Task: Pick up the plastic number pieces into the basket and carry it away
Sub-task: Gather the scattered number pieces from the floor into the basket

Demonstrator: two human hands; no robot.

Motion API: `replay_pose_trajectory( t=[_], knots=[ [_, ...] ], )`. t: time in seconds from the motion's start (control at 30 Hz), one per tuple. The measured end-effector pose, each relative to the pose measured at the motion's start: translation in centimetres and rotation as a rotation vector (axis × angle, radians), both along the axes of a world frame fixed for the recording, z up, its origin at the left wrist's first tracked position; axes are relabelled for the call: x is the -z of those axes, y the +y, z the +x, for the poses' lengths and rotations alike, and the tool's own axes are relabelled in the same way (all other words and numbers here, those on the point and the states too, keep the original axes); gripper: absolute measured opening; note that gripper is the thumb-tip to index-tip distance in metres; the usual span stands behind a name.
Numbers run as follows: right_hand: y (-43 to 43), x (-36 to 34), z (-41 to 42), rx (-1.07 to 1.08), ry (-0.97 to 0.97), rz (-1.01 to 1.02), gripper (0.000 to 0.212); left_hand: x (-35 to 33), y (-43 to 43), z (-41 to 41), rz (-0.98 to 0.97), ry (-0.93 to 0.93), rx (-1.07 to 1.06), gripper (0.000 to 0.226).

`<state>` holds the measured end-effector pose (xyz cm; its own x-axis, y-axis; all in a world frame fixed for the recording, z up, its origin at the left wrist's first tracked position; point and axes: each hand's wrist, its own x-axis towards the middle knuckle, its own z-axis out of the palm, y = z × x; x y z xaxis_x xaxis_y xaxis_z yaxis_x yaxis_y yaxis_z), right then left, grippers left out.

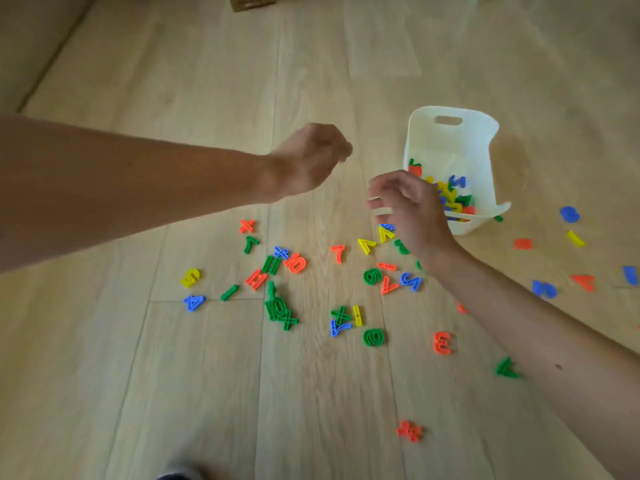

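Note:
A white plastic basket with a handle slot stands on the wooden floor at the right and holds several coloured pieces. Many plastic numbers and signs lie scattered in front of it, among them an orange 7, a green 6, an orange 3 and a blue 4. My left hand hangs above the floor left of the basket, curled into a fist with no piece showing. My right hand hovers at the basket's near left corner, fingers apart and loosely bent, holding nothing visible.
More pieces lie right of the basket, such as a blue 8 and a yellow bar. A brown box sits at the far edge. A wall runs along the left. A foot shows at the bottom.

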<state>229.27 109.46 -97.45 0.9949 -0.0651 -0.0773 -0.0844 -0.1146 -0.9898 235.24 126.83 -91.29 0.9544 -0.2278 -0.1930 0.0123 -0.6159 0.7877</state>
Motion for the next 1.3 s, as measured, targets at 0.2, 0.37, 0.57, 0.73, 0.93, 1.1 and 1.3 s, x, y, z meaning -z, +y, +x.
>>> replay_pose_trajectory(
  t=[0.2,0.37,0.57,0.73,0.93,1.1,1.3],
  knots=[
    [8.1,3.7,-2.6,-0.308,0.055,-0.142,0.011,4.6,11.1,-4.6,0.087,0.024,-0.158,0.018],
    [11.2,6.0,-5.8,-0.607,-0.011,-0.647,0.049,11.7,18.3,-10.4,0.487,-0.013,-0.147,0.038],
    [13.1,7.7,-7.4,-0.801,-0.114,-1.135,0.087,14.8,20.6,-14.4,0.689,0.004,-0.091,0.072],
    [13.9,9.0,-7.3,-0.759,-0.175,-1.102,0.06,15.5,20.6,-14.0,0.626,-0.074,-0.03,0.05],
    [14.2,9.7,-7.3,-0.725,-0.202,-1.05,0.041,15.4,20.8,-13.9,0.488,-0.112,-0.015,0.033],
    [13.9,9.8,-6.9,-0.69,-0.208,-0.981,0.04,14.8,19.2,-13.9,0.341,-0.15,-0.026,0.03],
    [13.1,8.2,-3.3,-0.529,-0.228,-0.953,0.041,15.8,16.7,-13.7,0.468,-0.236,0.133,0.037]
  ],
)
